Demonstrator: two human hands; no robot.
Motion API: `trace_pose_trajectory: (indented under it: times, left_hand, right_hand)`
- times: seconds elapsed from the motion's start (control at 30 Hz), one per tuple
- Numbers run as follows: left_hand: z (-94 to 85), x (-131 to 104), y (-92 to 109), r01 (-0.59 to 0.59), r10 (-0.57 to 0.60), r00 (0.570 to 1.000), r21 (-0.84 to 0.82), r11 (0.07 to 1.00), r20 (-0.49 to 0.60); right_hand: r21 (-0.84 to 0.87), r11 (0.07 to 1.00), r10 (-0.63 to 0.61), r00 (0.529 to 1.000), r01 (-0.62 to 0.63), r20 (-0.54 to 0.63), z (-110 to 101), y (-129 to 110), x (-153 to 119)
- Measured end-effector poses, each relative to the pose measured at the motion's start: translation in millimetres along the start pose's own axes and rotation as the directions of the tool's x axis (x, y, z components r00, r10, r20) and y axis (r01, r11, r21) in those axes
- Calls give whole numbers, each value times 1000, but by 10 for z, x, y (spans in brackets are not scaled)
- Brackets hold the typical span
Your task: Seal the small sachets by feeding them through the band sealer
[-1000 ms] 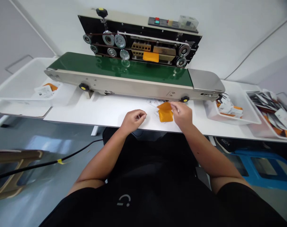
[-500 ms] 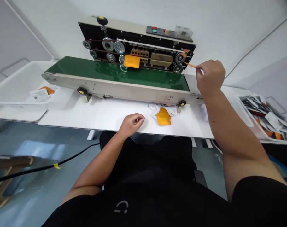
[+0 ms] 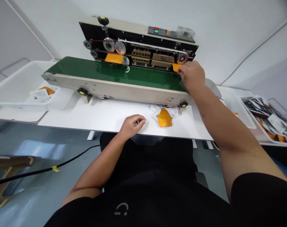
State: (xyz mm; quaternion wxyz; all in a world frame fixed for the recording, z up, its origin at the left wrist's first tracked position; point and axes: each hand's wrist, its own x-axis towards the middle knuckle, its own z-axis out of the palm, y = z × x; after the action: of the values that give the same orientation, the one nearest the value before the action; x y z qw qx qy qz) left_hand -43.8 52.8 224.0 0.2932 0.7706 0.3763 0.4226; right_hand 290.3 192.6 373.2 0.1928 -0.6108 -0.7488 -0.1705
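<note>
My right hand (image 3: 193, 75) pinches the lower edge of a small orange pouch (image 3: 176, 67) at the right end of a band sealing machine (image 3: 162, 47). The pouch's top edge is at the rollers. Farther left, another orange pouch (image 3: 114, 58) hangs from the machine's rollers above the green conveyor belt (image 3: 96, 71). My left hand (image 3: 132, 126) rests at the white table's front edge, fingers curled together with nothing seen in them. To its right, an orange pouch (image 3: 165, 118) lies on several white printed packets (image 3: 155, 107).
A white bin (image 3: 6, 91) at the left holds orange and white pouches (image 3: 41, 94). At the right stands another bin (image 3: 248, 121), beside a heap of silver, white and orange pouches (image 3: 271, 118). A black cable (image 3: 74, 157) runs over the floor past a wooden stool (image 3: 11, 176).
My right hand has moved left, bringing its orange pouch to the machine's right-hand rollers. The pouch in the machine has travelled left. My left hand has stayed nearly still.
</note>
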Motion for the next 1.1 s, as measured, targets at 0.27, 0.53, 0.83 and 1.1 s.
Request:
trace_pose_trajectory:
  times: [0.27, 0.53, 0.83, 1.1]
  left_hand:
    - [7, -13, -39, 0, 0, 1000, -14, 1000, 3]
    - [199, 13, 2, -288, 221, 935, 228, 930, 278]
    - [749, 295, 226, -353, 113, 873, 454, 818, 475]
    - [544, 181, 103, -216, 128, 969, 472, 855, 210]
  right_hand:
    - [173, 984, -27, 998, 36, -57, -129, -461, -1103]
    - [205, 972, 64, 968, -116, 244, 313, -438, -2215]
    - [201, 971, 77, 965, -130, 251, 692, -302, -2182]
    - [345, 932, -28, 974, 106, -224, 504, -362, -2267]
